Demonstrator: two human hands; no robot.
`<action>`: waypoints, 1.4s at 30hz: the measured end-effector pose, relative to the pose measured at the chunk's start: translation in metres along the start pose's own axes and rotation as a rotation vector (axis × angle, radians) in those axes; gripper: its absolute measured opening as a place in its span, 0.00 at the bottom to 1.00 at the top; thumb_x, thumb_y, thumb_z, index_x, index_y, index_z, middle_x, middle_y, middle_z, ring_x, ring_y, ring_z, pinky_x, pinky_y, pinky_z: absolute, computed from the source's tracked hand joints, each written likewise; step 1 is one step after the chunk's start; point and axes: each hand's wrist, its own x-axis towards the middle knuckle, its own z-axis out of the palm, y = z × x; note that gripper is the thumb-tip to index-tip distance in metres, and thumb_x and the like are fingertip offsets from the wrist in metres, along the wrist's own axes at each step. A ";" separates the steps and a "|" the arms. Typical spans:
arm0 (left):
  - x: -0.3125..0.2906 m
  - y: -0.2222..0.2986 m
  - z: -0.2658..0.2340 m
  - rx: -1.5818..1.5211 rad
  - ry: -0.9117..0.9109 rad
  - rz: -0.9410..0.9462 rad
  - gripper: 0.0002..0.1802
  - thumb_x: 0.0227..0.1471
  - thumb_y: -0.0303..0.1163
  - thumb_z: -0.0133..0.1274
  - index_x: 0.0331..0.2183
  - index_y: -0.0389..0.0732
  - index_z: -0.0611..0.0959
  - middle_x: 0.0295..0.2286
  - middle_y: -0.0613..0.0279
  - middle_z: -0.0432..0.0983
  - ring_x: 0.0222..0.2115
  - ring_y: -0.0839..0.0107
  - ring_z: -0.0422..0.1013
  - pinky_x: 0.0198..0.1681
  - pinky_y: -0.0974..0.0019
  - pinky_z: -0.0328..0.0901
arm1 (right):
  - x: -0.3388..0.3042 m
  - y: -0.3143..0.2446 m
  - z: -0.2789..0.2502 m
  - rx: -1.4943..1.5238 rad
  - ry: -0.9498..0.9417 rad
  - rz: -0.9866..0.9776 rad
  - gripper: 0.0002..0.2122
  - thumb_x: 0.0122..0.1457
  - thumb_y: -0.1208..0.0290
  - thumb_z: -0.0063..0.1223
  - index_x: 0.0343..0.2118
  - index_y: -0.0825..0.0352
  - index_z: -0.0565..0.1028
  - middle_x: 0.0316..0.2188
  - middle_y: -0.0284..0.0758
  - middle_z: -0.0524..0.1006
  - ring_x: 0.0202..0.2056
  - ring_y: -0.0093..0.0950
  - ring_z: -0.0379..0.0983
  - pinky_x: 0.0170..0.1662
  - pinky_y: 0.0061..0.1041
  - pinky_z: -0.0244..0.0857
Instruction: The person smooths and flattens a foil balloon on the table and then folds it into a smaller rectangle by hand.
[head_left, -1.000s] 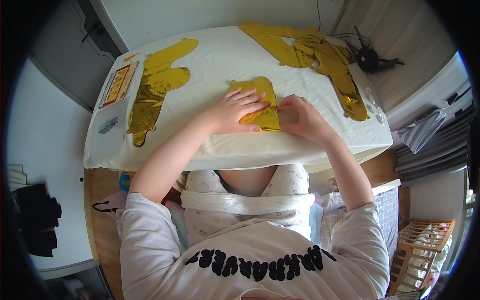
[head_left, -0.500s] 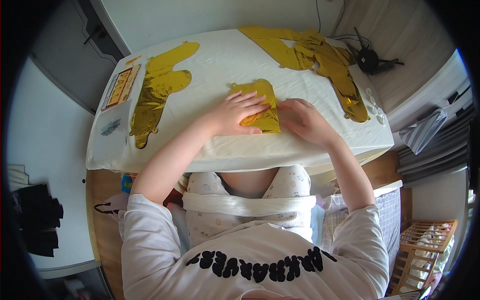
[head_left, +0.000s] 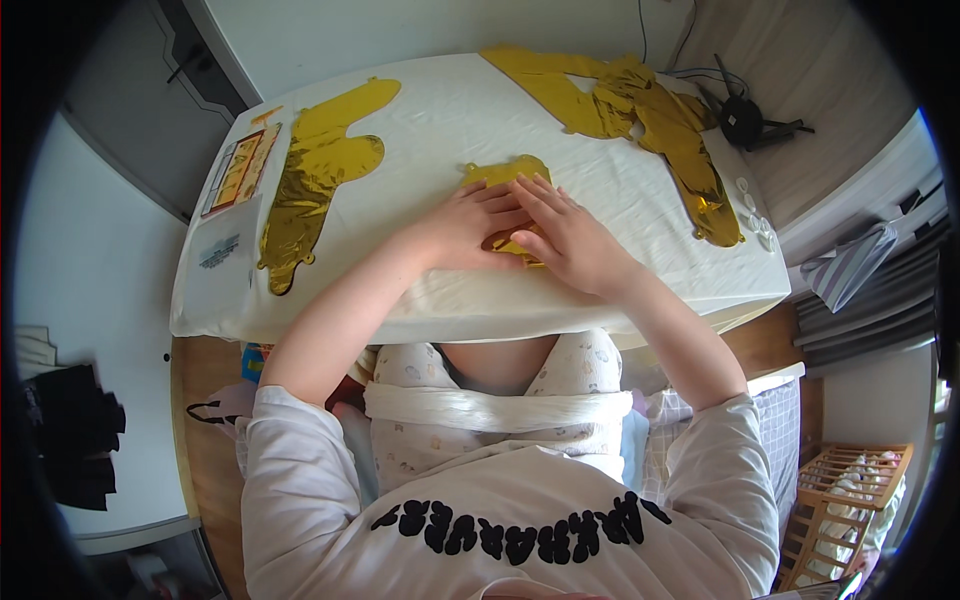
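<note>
Right now both hands lie flat on a small gold foil balloon point(head_left: 505, 175) at the near-middle of the white-covered table point(head_left: 450, 120). Left hand point(head_left: 468, 225) is palm down, fingers spread and stretched out over the foil's left part; right hand point(head_left: 565, 235) is also palm down, fingers long and nearly together, tips crossing over the left hand's fingertips. Neither hand is curled round anything, no pinch visible; they look to be pressing, not gripping. Only the foil's top edge and a sliver between the hands show, rest is hidden under the palms.

Relative to that foil piece: a bigger flat gold foil shape point(head_left: 320, 170) lies well to its left, w/ a printed card point(head_left: 238, 172) and a clear packet point(head_left: 222, 250) further left at the table edge. A crumpled heap of gold foil balloons point(head_left: 640, 115) sits up and to the right, trailing down toward the right edge. Beyond that heap, off the table, a black gadget w/ cables point(head_left: 745, 120).

Judgement: step in hand looks like flattening or smoothing the foil piece, poss. pressing air out or creasing a fold; can't tell which. Next move prob. calls for even pressure sliding outward from centre, keeping the thin foil from slipping on the cloth or wrinkling.
</note>
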 end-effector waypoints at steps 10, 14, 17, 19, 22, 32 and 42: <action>-0.006 -0.009 0.011 -0.022 0.002 -0.043 0.52 0.55 0.65 0.54 0.68 0.42 0.59 0.69 0.52 0.50 0.71 0.57 0.43 0.73 0.47 0.39 | -0.004 0.007 0.021 -0.235 -0.097 0.169 0.39 0.71 0.43 0.38 0.72 0.70 0.47 0.73 0.45 0.49 0.74 0.39 0.42 0.74 0.43 0.37; -0.012 -0.018 0.010 0.029 -0.003 -0.087 0.60 0.55 0.73 0.47 0.70 0.37 0.51 0.71 0.48 0.43 0.72 0.55 0.40 0.74 0.49 0.38 | -0.004 0.008 0.021 -0.281 -0.147 0.190 0.39 0.71 0.42 0.36 0.72 0.70 0.49 0.73 0.44 0.49 0.74 0.38 0.42 0.75 0.42 0.36; -0.020 -0.022 0.004 0.143 -0.108 -0.071 0.62 0.55 0.74 0.46 0.70 0.36 0.49 0.71 0.49 0.42 0.72 0.56 0.38 0.74 0.49 0.36 | -0.003 0.007 0.022 -0.294 -0.146 0.189 0.39 0.71 0.41 0.34 0.72 0.70 0.51 0.74 0.44 0.49 0.74 0.38 0.42 0.75 0.41 0.35; -0.025 -0.025 -0.001 0.138 -0.131 -0.059 0.63 0.54 0.75 0.47 0.70 0.36 0.49 0.71 0.50 0.42 0.72 0.57 0.37 0.74 0.49 0.36 | -0.002 0.005 0.022 -0.308 -0.156 0.205 0.39 0.70 0.41 0.35 0.71 0.70 0.52 0.74 0.43 0.50 0.74 0.37 0.42 0.75 0.41 0.35; -0.029 -0.028 -0.011 0.130 -0.175 -0.046 0.66 0.51 0.76 0.48 0.71 0.36 0.48 0.71 0.50 0.41 0.73 0.59 0.36 0.74 0.49 0.35 | -0.003 0.006 0.023 -0.321 -0.145 0.203 0.39 0.70 0.40 0.35 0.71 0.69 0.52 0.74 0.43 0.50 0.74 0.37 0.43 0.75 0.40 0.36; -0.051 -0.027 -0.022 0.042 -0.003 -0.017 0.64 0.48 0.68 0.59 0.71 0.40 0.49 0.71 0.51 0.43 0.72 0.57 0.41 0.74 0.46 0.37 | -0.003 0.005 0.027 -0.335 -0.127 0.208 0.39 0.69 0.39 0.37 0.71 0.68 0.53 0.73 0.42 0.50 0.74 0.36 0.43 0.75 0.40 0.36; -0.102 0.021 -0.011 0.181 -0.035 0.065 0.38 0.61 0.50 0.55 0.66 0.43 0.67 0.67 0.55 0.59 0.69 0.59 0.54 0.71 0.45 0.47 | -0.004 0.005 0.027 -0.328 -0.081 0.183 0.39 0.69 0.38 0.35 0.71 0.69 0.55 0.73 0.43 0.53 0.74 0.38 0.45 0.74 0.41 0.37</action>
